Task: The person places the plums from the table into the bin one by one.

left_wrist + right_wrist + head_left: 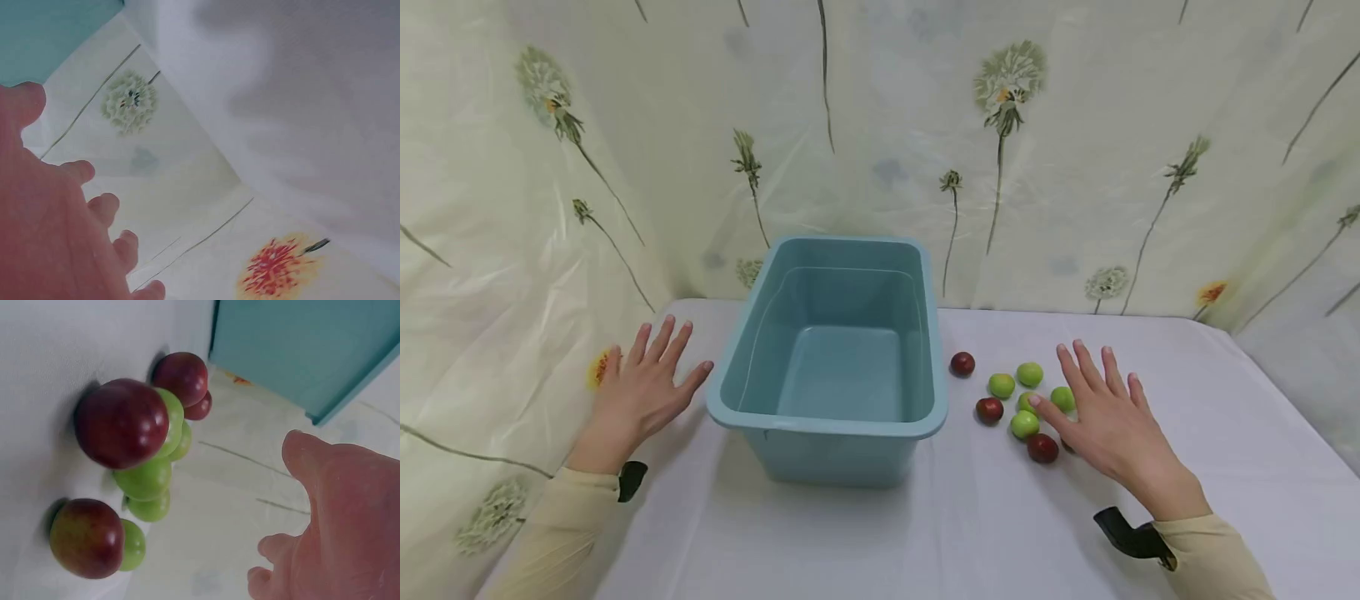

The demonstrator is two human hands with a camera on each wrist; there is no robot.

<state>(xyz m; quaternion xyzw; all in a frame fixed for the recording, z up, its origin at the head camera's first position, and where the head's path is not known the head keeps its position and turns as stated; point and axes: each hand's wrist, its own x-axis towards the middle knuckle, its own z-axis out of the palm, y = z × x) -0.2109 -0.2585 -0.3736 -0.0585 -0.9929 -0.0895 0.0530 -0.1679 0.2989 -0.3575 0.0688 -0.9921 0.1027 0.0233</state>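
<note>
Left hand (pixel 642 396), tub (pixel 827 428), fruit (pixel 988 410), right hand (pixel 1112 429): both hands empty.
Left fingers spread, thumb nearest the tub, which stands to their right, its long axis apparently running away from the person. Fruit, red and green, lies on the table (pixel 820 550) below and mostly left of the right fingers, nearest the thumb; right hand nearer. Right fingers spread, raised; no grip on any piece.

Left hand (pixel 642 400): fingers spread, thumb out | right hand (pixel 1111 432): likewise | wrist views: finger bend hard to judge
</note>
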